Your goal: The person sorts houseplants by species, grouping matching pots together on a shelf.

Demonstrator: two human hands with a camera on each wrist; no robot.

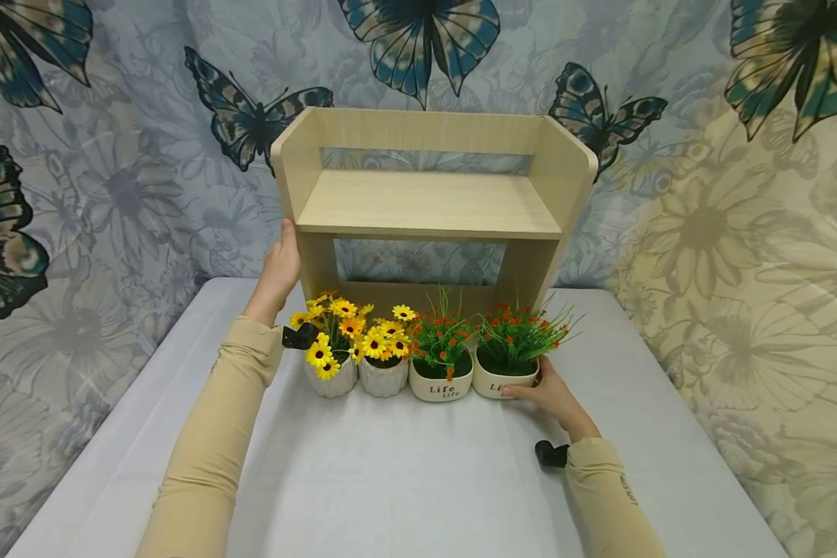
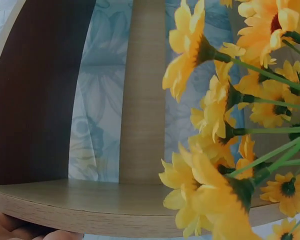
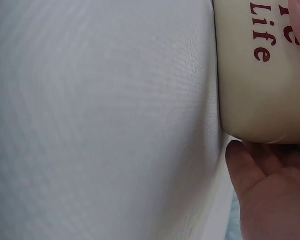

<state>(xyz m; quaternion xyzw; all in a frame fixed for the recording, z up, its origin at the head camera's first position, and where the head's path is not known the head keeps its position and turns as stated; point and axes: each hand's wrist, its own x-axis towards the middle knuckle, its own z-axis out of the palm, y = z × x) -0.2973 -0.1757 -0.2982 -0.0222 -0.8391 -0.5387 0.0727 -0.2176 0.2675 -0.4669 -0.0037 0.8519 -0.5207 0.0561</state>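
Observation:
A two-tier pale wooden shelf [image 1: 428, 205] stands on the table behind a row of potted plants. My left hand [image 1: 279, 267] rests against the outside of its left panel; in the left wrist view the fingers [image 2: 20, 227] show at the panel's outer side. At the row's right end, my right hand [image 1: 554, 399] grips the cream pot [image 1: 502, 384] of red-flowered grass, thumb in front and fingers along its side. In the right wrist view this pot [image 3: 265, 100] bears "Life" lettering. A matching pot [image 1: 441, 387] stands just left of it.
Two whitish pots [image 1: 384, 380] with yellow daisies [image 1: 377, 341] complete the row on the left, close before the shelf's lower tier. A white cloth covers the table [image 1: 404, 480]. Butterfly-print fabric [image 1: 132, 194] hangs behind and at both sides.

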